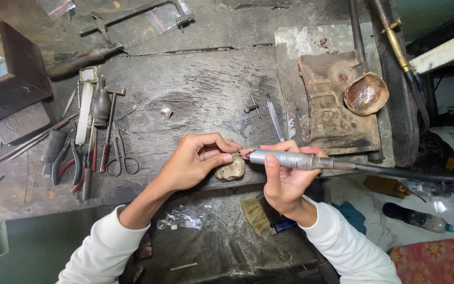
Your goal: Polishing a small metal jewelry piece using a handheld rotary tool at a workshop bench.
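My left hand [198, 160] pinches a very small piece between thumb and fingertips over a worn wooden bench peg [230, 169] at the workbench edge. The piece is too small to make out. My right hand [286, 179] grips a silver rotary handpiece [285, 159] like a pen, with its tip touching the spot held by my left fingers. A dark flexible shaft [411, 172] runs from the handpiece off to the right. Both arms are in white sleeves.
Pliers, scissors [122, 158], files and a hammer lie at the left of the dark workbench [200, 89]. A saw frame [132, 16] lies at the back. Tweezers [275, 117] and a charred block with a round dish [366, 93] sit right. A brush [256, 214] lies in the tray below.
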